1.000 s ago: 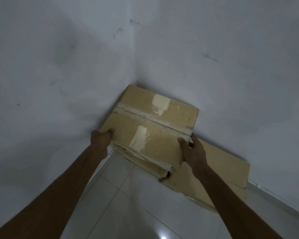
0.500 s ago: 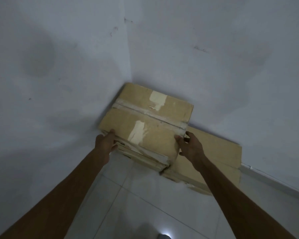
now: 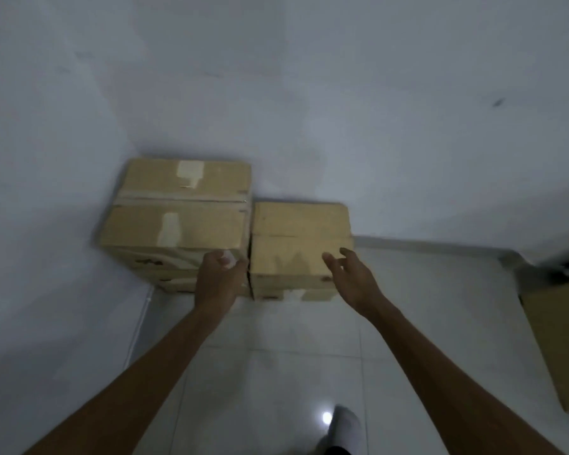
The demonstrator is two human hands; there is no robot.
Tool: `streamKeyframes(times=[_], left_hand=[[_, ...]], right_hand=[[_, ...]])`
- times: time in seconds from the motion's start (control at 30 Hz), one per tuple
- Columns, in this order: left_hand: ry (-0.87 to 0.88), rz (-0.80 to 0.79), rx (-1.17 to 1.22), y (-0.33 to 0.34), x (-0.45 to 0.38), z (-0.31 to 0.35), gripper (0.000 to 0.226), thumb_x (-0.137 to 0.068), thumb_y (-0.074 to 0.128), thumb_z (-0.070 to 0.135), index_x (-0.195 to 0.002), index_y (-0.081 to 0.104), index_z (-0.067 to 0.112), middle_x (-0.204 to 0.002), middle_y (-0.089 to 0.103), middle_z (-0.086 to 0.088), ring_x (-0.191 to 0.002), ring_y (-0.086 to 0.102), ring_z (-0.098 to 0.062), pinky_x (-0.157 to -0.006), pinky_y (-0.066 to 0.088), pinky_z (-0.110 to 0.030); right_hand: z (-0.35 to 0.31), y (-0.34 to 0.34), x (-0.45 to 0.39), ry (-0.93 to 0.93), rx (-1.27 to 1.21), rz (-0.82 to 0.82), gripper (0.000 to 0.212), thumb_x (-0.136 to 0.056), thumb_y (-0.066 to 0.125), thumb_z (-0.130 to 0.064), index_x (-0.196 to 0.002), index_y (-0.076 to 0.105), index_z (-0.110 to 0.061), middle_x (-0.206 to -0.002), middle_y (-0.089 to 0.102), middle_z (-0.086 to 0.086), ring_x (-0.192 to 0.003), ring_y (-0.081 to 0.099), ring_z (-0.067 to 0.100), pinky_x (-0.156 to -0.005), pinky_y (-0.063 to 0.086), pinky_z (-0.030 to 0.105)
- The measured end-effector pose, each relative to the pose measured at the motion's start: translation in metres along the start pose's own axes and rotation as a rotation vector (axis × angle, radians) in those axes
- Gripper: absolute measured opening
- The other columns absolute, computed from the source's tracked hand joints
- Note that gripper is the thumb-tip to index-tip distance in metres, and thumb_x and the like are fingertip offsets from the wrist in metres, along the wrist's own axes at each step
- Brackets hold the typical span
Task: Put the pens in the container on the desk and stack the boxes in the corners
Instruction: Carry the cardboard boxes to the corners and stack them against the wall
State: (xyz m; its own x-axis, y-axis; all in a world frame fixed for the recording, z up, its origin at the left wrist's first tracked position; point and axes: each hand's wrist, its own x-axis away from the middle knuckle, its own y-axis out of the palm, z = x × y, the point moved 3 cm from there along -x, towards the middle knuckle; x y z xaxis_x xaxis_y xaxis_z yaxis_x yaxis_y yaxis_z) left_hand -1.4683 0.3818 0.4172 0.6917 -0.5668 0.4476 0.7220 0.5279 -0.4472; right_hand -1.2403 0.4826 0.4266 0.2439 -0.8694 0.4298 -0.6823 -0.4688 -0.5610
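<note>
Judging by your empty, loosely open hands, left (image 3: 218, 277) and right (image 3: 350, 275), both corner cardboard boxes (image 3: 178, 221) seem stacked; pens unseen.

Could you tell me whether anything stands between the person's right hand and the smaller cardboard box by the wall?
Nothing visible does: the right hand hovers open at the smaller box, at its near right corner, with no object between.

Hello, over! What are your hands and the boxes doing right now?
Left hand loosely curled, right hand open, both empty. Taped box in the corner, lower box beside it. Another box stands off right.
</note>
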Motion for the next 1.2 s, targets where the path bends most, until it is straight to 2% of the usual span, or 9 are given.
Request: streamKeyframes(times=[0.07,0.17,0.3,0.43,0.67,0.87,1.07,1.2], left_hand=[[0.101,-0.090,-0.089,0.028,0.029,0.009,0.045,-0.083,0.072,0.028,-0.122,0.055,0.013,-0.110,0.057,0.001,-0.102,0.057,-0.020,-0.087,0.045,-0.028],[0.223,-0.287,-0.229,0.089,0.084,0.016,0.056,-0.083,0.071,0.033,-0.131,0.051,0.013,-0.125,0.057,0.000,-0.112,0.057,-0.022,-0.099,0.048,-0.040],[0.421,-0.486,-0.435,0.169,0.162,0.022,0.060,-0.083,0.071,0.036,-0.135,0.050,0.014,-0.138,0.052,-0.004,-0.123,0.052,-0.024,-0.103,0.040,-0.031],[0.551,-0.624,-0.569,0.233,0.233,0.025,0.069,-0.087,0.067,0.042,-0.145,0.040,0.017,-0.150,0.042,-0.003,-0.136,0.041,-0.021,-0.109,0.031,-0.031],[0.825,-0.892,-0.781,0.384,0.447,0.008,0.078,-0.088,0.062,0.050,-0.152,0.029,0.019,-0.157,0.032,-0.001,-0.143,0.032,-0.020,-0.114,0.025,-0.033],[0.988,-1.108,-0.822,0.496,0.644,-0.031,0.078,-0.087,0.063,0.049,-0.151,0.030,0.018,-0.156,0.034,-0.002,-0.142,0.033,-0.020,-0.114,0.025,-0.031],[1.133,-1.298,-0.887,0.576,0.834,-0.093,0.079,-0.089,0.061,0.049,-0.152,0.026,0.017,-0.158,0.030,-0.001,-0.144,0.029,-0.020,-0.118,0.024,-0.035],[1.203,-1.414,-0.908,0.612,0.934,-0.127,0.079,-0.090,0.059,0.049,-0.153,0.024,0.016,-0.159,0.028,-0.001,-0.145,0.027,-0.018,-0.120,0.022,-0.039]], right_hand=[[0.031,-0.023,0.025,0.038,-0.020,0.063,0.073,-0.097,0.042,-0.054,-0.151,0.027,-0.006,-0.147,0.045,0.016,-0.132,0.046,0.028,-0.098,0.036,0.030],[0.100,-0.066,0.073,0.127,-0.083,0.148,0.077,-0.097,0.041,-0.055,-0.153,0.022,-0.005,-0.152,0.037,0.017,-0.138,0.040,0.027,-0.108,0.033,0.035],[0.187,-0.124,0.137,0.261,-0.158,0.258,0.088,-0.091,0.039,-0.065,-0.155,0.015,-0.009,-0.158,0.027,0.013,-0.144,0.031,0.027,-0.117,0.028,0.041],[0.260,-0.173,0.198,0.312,-0.207,0.326,0.095,-0.088,0.041,-0.069,-0.156,0.007,-0.012,-0.163,0.014,0.008,-0.149,0.017,0.023,-0.119,0.018,0.039],[0.432,-0.278,0.377,0.482,-0.300,0.601,0.104,-0.085,0.044,-0.072,-0.155,-0.011,-0.018,-0.164,0.001,0.006,-0.151,0.002,0.020,-0.119,0.012,0.039],[0.566,-0.339,0.541,0.639,-0.363,0.761,0.105,-0.085,0.043,-0.072,-0.155,-0.011,-0.016,-0.165,0.001,0.004,-0.151,0.000,0.021,-0.120,0.010,0.040],[0.687,-0.381,0.686,0.790,-0.465,0.869,0.110,-0.077,0.036,-0.085,-0.155,-0.011,-0.023,-0.164,0.000,0.005,-0.151,0.004,0.026,-0.121,0.013,0.047],[0.743,-0.401,0.763,0.851,-0.534,0.966,0.102,-0.083,0.030,-0.080,-0.155,-0.010,-0.020,-0.165,-0.002,0.001,-0.151,-0.004,0.019,-0.120,0.008,0.043]])
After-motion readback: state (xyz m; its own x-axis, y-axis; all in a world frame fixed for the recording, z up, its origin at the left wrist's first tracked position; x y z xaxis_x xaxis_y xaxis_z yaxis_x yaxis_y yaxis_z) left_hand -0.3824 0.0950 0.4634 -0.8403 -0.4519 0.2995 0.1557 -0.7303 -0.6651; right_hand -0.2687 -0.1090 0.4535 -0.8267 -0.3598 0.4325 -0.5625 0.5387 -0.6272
